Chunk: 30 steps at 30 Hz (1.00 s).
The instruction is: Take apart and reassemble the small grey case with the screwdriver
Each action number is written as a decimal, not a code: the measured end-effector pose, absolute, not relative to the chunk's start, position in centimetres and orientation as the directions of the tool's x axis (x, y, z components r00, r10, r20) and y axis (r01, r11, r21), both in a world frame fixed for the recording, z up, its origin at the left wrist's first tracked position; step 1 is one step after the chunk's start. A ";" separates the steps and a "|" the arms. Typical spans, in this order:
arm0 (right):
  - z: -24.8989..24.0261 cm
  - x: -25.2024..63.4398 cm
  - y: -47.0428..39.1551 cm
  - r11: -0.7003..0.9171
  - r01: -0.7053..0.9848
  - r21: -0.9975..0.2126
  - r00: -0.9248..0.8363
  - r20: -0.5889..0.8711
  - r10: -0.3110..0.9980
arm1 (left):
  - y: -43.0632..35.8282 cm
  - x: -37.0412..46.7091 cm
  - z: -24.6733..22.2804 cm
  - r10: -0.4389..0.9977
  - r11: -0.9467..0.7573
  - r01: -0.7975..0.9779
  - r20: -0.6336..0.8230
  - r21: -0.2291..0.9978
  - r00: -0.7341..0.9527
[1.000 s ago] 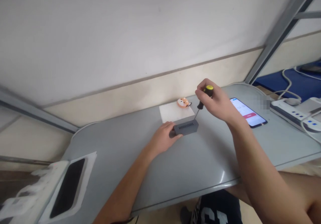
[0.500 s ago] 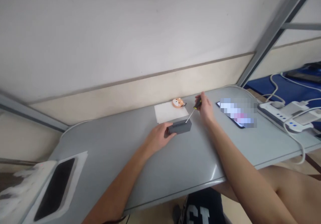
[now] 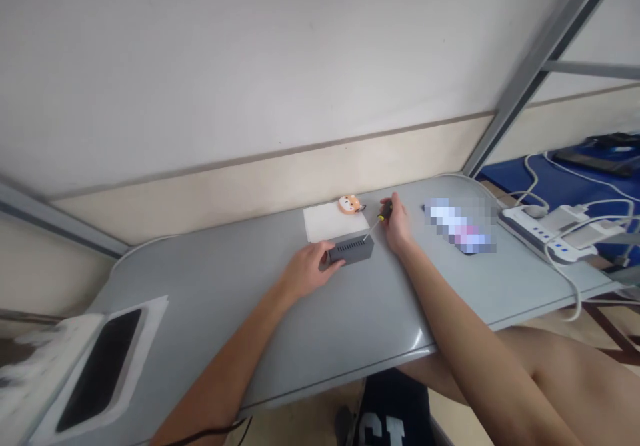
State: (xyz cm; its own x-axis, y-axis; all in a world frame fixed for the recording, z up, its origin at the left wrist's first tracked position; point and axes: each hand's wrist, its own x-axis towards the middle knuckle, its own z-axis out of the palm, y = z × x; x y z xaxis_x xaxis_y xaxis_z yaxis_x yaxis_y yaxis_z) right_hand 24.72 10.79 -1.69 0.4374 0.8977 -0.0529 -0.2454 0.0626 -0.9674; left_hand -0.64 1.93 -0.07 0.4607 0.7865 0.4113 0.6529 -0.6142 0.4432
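A dark grey box [image 3: 353,251] with a row of slots along its upper face rests on the grey table [image 3: 210,286]. My left hand [image 3: 310,267] grips its left end between thumb and fingers. In my right hand [image 3: 397,223] is a screwdriver [image 3: 384,215] with a black and yellow handle. Its thin metal shaft slants down to the left, and the tip meets the box's upper face near the right end of the slots. Whether the tip sits inside a slot is too small to tell.
Behind the box lie white paper [image 3: 325,221] and an orange-and-white animal-faced item [image 3: 350,205]. A lit phone [image 3: 460,226] and a white power strip [image 3: 545,236] with cables are to the right. A black phone [image 3: 103,369] lies at the left.
The whole view has shifted slightly. The screwdriver is held at a lower slant, and my right hand has come a little lower and nearer the box.
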 end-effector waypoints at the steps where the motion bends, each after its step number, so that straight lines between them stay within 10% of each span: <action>1: -1.7 24.7 10.8 0.067 -0.255 -0.965 0.439 -0.054 0.897 | 1.9 -0.6 0.1 0.787 -0.613 0.656 0.414 0.440 0.458; 14: -1.3 24.5 9.7 0.073 -0.255 -0.964 0.374 -0.029 0.927 | 1.7 -0.6 0.8 0.801 -0.597 0.667 0.385 0.446 0.459; 30: -1.6 25.2 6.1 0.100 -0.372 -0.923 0.457 -0.089 0.885 | 2.3 -0.1 1.2 0.930 -0.360 0.500 0.258 0.788 0.263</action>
State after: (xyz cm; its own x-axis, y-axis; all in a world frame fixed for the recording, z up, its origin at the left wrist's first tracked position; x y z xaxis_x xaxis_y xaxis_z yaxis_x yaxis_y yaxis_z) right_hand 25.16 6.06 -1.61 0.4566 0.8852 -0.0887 -0.3724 0.0997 -0.9227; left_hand -0.13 2.29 1.25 0.2625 0.9298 0.2581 0.4996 -0.3598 0.7880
